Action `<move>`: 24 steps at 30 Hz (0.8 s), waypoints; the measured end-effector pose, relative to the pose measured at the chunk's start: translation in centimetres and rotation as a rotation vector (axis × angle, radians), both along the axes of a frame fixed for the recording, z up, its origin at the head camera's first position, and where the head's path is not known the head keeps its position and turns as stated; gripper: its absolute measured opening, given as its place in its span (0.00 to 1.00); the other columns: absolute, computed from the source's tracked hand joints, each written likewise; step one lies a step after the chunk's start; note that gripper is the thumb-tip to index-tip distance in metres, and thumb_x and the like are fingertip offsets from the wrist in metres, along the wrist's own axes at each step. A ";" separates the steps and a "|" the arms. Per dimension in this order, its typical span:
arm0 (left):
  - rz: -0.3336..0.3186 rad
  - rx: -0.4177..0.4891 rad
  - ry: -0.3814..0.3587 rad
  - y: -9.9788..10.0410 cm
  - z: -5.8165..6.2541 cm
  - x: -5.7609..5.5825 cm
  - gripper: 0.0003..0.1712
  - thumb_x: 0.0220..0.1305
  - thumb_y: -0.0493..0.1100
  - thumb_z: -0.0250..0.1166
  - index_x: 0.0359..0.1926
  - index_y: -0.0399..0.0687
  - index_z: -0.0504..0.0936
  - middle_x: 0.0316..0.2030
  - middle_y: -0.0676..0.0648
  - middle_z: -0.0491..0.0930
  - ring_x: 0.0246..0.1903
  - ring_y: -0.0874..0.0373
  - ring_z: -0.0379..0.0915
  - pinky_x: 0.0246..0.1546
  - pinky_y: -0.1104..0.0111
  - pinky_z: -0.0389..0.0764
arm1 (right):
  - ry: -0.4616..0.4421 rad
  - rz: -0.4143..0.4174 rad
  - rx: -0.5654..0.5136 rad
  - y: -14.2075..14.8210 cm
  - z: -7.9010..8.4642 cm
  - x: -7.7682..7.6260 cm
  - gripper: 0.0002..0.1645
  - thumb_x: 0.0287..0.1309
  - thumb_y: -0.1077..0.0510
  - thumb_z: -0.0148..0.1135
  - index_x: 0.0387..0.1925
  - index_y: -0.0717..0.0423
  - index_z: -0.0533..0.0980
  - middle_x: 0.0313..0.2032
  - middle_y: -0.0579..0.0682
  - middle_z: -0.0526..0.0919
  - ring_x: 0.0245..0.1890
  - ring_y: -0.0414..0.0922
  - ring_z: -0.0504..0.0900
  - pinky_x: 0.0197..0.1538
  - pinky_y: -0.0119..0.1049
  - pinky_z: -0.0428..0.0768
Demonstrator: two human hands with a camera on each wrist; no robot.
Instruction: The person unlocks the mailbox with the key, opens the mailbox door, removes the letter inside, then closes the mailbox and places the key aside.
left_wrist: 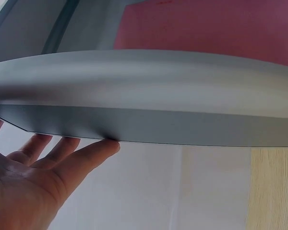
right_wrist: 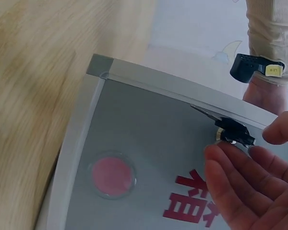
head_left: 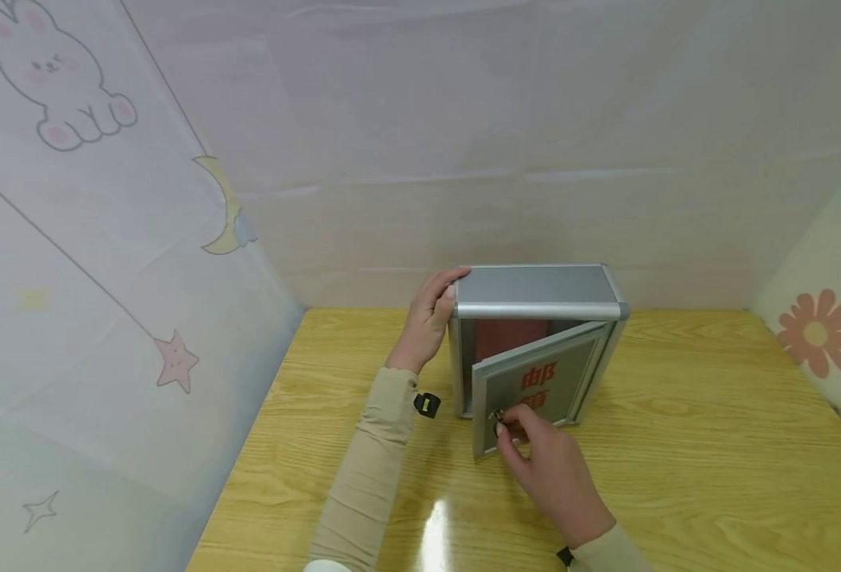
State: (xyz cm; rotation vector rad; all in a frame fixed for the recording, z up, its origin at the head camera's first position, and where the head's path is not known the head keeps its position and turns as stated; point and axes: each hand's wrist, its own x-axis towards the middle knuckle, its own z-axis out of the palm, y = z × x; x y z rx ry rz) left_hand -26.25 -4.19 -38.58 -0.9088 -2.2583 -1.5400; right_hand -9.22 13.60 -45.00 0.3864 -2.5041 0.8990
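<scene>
A grey metal mailbox (head_left: 542, 286) stands on the wooden table, its front door (head_left: 513, 389) swung partly outward. Red characters mark the door, and a round pink window (right_wrist: 112, 176) shows in the right wrist view. My left hand (head_left: 426, 322) rests against the mailbox's upper left side, fingers extended along its edge; the left wrist view shows the fingertips (left_wrist: 110, 145) touching its outer face. With fingertips and thumb, my right hand (head_left: 545, 461) pinches a black-headed key (right_wrist: 233, 128) at the door's lock. A second thin metal key blade (right_wrist: 204, 112) points away beside it.
Inside the mailbox is a red sheet-like surface (head_left: 506, 335). The wooden table (head_left: 713, 445) extends on both sides of the mailbox. Behind it and at the sides are pale printed wall coverings (head_left: 406, 159). A black wrist strap (head_left: 427, 404) sits on the left sleeve.
</scene>
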 end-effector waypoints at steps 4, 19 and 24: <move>0.003 0.001 0.001 0.0 0.0 0.1 0.32 0.73 0.65 0.38 0.66 0.55 0.69 0.61 0.51 0.68 0.55 0.58 0.65 0.56 0.60 0.67 | 0.119 -0.023 0.006 0.5 1.3 0.2 0.02 0.59 0.57 0.61 0.34 0.49 0.77 0.29 0.40 0.81 0.26 0.36 0.80 0.24 0.30 0.75; -0.012 -0.002 0.027 -0.1 -0.1 0.1 0.33 0.72 0.66 0.37 0.67 0.56 0.68 0.59 0.49 0.69 0.51 0.55 0.67 0.51 0.57 0.69 | 0.474 0.040 0.088 0.0 6.7 -3.4 0.32 0.64 0.42 0.49 0.56 0.62 0.76 0.59 0.62 0.71 0.61 0.63 0.63 0.60 0.61 0.56; 0.000 -0.006 0.030 -0.1 0.0 0.1 0.36 0.71 0.69 0.36 0.67 0.57 0.69 0.58 0.49 0.69 0.51 0.56 0.67 0.51 0.58 0.70 | 0.431 0.018 0.102 -0.1 6.3 -3.4 0.33 0.64 0.41 0.48 0.58 0.61 0.75 0.60 0.61 0.70 0.64 0.61 0.62 0.61 0.61 0.54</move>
